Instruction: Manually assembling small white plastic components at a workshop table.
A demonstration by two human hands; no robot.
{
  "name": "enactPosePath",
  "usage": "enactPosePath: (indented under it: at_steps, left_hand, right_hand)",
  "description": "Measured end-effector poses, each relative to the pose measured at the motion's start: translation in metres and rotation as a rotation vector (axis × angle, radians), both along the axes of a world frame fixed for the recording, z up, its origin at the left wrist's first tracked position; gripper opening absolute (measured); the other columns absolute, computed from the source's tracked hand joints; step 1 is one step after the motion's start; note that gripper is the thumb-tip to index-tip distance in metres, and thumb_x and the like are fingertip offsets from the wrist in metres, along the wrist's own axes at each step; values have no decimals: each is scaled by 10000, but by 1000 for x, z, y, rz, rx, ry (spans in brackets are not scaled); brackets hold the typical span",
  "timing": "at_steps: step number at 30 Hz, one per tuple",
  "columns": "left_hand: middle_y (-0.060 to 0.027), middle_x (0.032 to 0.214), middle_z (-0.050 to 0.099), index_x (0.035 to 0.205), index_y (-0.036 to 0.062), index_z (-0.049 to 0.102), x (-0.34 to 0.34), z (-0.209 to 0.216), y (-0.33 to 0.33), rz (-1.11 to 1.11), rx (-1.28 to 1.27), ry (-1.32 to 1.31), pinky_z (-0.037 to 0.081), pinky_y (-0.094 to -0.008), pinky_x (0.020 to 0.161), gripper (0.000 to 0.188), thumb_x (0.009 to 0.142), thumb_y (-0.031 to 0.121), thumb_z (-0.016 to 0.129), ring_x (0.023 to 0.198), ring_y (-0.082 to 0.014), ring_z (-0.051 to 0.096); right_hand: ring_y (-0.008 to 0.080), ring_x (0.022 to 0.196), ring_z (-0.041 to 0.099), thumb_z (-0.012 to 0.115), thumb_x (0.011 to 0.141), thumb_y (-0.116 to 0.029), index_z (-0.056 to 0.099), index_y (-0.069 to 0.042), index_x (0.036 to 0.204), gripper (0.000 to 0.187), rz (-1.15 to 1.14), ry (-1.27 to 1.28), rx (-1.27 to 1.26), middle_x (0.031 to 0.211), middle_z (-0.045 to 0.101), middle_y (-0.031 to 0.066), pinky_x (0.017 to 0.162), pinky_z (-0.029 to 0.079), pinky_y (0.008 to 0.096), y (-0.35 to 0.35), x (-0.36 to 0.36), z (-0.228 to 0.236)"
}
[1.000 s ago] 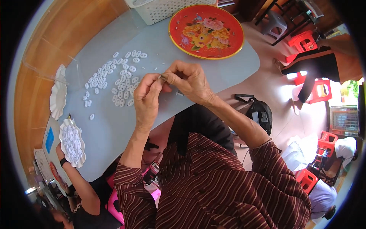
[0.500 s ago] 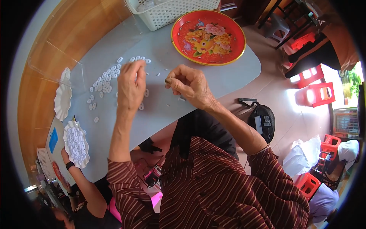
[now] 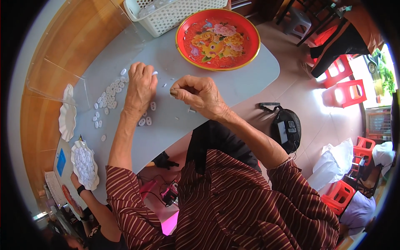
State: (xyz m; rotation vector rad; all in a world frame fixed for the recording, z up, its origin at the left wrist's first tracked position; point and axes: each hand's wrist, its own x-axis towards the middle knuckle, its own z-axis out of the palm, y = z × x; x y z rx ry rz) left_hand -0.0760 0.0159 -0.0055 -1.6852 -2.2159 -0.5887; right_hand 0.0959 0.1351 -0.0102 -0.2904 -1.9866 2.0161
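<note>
Over the grey table (image 3: 121, 137) my left hand (image 3: 141, 87) is curled, fingers bent down, with one white oval piece (image 3: 155, 73) poking out at its fingertips. More white oval pieces with two holes (image 3: 107, 96) lie in a loose group left of that hand, and a few others (image 3: 146, 121) rest beside its wrist. My right hand (image 3: 199, 96) hovers to the right, thumb pressed to the bent forefinger; whatever it pinches is too small or hidden to make out. Tiny white slivers (image 3: 164, 85) and a small pale pin-like part (image 3: 191, 110) are near it.
A red flowered tray (image 3: 250, 39) and a white perforated basket (image 3: 166, 23) are at the back. Wavy-edged white dishes stand at left, one heaped with oval pieces (image 3: 84, 164), near a co-worker's arm (image 3: 98, 208). A clear panel (image 3: 58, 75) stands behind; a black backpack (image 3: 286, 129) is on the floor.
My left hand has shifted slightly up the table and now covers the oval pieces that were beyond its fingertips; one shows at them. My right hand keeps its pinch. The whole view has shifted a little.
</note>
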Motion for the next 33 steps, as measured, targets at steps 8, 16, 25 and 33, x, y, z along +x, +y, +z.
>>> enactPosePath:
  at_steps: [8, 16, 25, 33]
  left_hand:
    - [-17, 764, 602, 980, -1, 615, 49, 19, -12, 166, 291, -1255, 424, -234, 616, 157, 891, 115, 558, 724, -102, 544]
    - [-19, 773, 585, 972, -24, 623, 67, 14, -15, 49, 314, -1468, 417, -216, 686, 196, 892, 142, 558, 722, -82, 518]
    - [-27, 846, 604, 1008, -16, 586, 77, 10, -12, 29, 361, -1362, 444, -242, 769, 181, 900, 105, 505, 801, -101, 556]
    - [11, 879, 553, 1034, 13, 561, 68, 14, -21, 72, 378, -1306, 408, -212, 753, 177, 909, 137, 545, 827, -71, 519]
  right_hand:
    - [41, 657, 487, 593, 896, -123, 595, 10, 923, 135, -69, 159, -97, 756, 564, -12, 565, 420, 213, 3, -3, -11]
    - [82, 756, 568, 545, 927, -126, 560, 11, 941, 138, -54, 233, -214, 849, 598, 20, 653, 492, 238, 3, -4, -6]
    - [83, 741, 582, 563, 907, -79, 566, 20, 929, 101, -33, 233, -133, 829, 608, 32, 698, 499, 243, 0, -4, -4]
    - [74, 751, 580, 610, 888, -80, 591, 8, 957, 114, -5, 131, -177, 842, 616, 17, 698, 504, 226, 2, -1, -4]
